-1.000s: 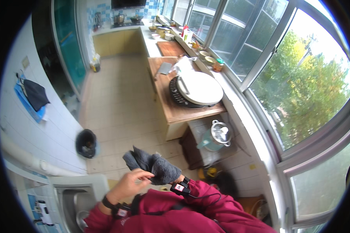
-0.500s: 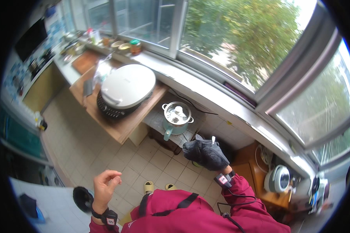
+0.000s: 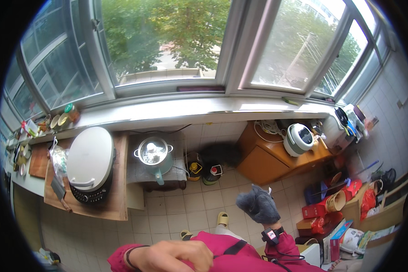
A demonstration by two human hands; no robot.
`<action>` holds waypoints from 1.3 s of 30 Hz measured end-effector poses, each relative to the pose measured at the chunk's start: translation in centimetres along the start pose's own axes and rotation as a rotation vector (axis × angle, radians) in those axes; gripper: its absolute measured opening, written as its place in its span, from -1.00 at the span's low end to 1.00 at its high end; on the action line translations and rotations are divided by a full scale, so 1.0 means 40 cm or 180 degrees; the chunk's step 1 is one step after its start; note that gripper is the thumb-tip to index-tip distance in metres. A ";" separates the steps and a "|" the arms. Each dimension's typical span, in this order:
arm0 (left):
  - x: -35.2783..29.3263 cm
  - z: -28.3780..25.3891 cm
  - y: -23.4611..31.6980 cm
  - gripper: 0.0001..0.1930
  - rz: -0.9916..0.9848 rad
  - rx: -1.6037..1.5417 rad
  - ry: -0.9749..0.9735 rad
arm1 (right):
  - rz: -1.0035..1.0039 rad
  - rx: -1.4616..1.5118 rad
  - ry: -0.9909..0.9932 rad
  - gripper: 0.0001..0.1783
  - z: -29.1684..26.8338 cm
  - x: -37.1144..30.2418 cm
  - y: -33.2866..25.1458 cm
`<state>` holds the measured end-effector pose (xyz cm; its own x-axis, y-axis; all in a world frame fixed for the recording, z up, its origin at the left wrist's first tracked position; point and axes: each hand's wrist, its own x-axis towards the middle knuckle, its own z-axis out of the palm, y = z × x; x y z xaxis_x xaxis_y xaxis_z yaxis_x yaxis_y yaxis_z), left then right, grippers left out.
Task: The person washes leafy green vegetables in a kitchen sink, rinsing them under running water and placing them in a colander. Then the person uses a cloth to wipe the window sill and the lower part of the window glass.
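My right hand (image 3: pixel 273 225) is out in front on the right, over the tiled floor. A dark grey cloth (image 3: pixel 258 205) with a small white tag is bunched over it, hiding the fingers. My left hand (image 3: pixel 179 255) is low in front of my body, its back turned up and the fingers curled in; nothing shows in it. Ahead on the left, a light-green electric pot (image 3: pixel 163 164) with a steamer insert and a clear lid (image 3: pixel 153 150) stands on a low stand. Neither hand touches the pot.
A white-lidded electric griddle (image 3: pixel 91 156) and a cleaver (image 3: pixel 59 189) lie on the wooden board (image 3: pixel 118 199) at left. Two bottles (image 3: pixel 211 174) stand on the floor beside the pot's stand. A rice cooker (image 3: pixel 298 139) sits on the wooden cabinet (image 3: pixel 267 158). Boxes and bags (image 3: pixel 317 211) crowd the right.
The view has swung to the right, bringing the cabinet and boxes further in. My left hand has come in front of my body and curled. The cloth stays over my right hand, now farther from the pot.
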<state>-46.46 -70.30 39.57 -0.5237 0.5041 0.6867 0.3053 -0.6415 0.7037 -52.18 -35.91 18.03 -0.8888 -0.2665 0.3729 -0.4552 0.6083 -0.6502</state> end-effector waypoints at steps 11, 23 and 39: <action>0.234 0.164 -0.186 -0.75 0.0052 -0.0876 -0.0913 | 0.1162 -0.0129 0.0663 -0.71 -0.228 -0.153 0.122; 0.556 0.373 -0.548 -0.76 0.0123 -0.1413 -0.1197 | 0.1614 -0.0943 0.1225 -0.65 -0.617 -0.226 0.351; 0.911 0.356 -0.929 -0.74 -0.0012 -0.2362 -0.1909 | 0.2368 -0.2259 0.1664 -0.56 -0.813 -0.387 0.644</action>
<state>-65.55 -19.86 41.03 0.0342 0.5871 0.8088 -0.3860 -0.7387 0.5526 -48.43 8.22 17.04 -0.7184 0.5759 0.3901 0.4521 0.8128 -0.3674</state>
